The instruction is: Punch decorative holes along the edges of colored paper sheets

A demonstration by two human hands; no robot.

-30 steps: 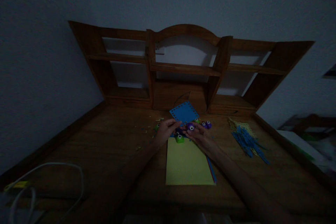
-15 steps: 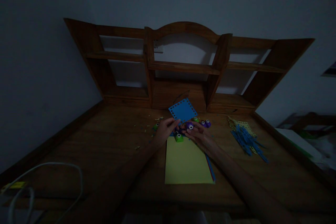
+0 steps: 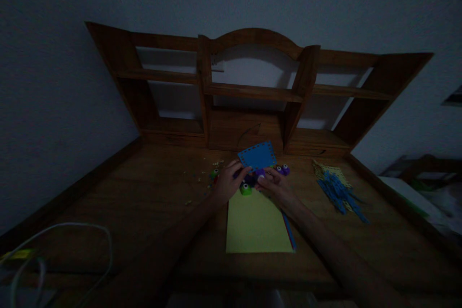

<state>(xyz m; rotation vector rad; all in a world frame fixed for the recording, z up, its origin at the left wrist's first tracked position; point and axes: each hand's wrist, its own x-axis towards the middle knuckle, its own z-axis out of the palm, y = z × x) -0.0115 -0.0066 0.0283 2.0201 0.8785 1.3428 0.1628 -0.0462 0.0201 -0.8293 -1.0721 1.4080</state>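
My left hand [image 3: 228,182] pinches the lower edge of a blue sheet of paper [image 3: 257,156] with small holes punched along its edges. My right hand [image 3: 279,188] is closed around a purple paper punch [image 3: 260,173] with an eye on it, close against the sheet's lower edge. Whether the paper sits in the punch's slot is hard to tell in the dim light. Below my hands, a green eyed punch [image 3: 246,189] lies at the top of a yellow sheet of paper [image 3: 258,226]. Between the hands, dark shapes are partly hidden.
Other purple punches [image 3: 285,169] and a green one [image 3: 214,173] lie nearby, among scattered punched bits [image 3: 216,163]. Blue paper strips [image 3: 339,193] and yellow punched paper [image 3: 339,176] are piled at right. A wooden shelf unit [image 3: 252,91] stands behind; a white cable [image 3: 81,224] loops at left.
The blue sheet has turned and shifted slightly right, and its long side now faces me more squarely. My left hand moved with it; the purple punch tilted in my right hand.
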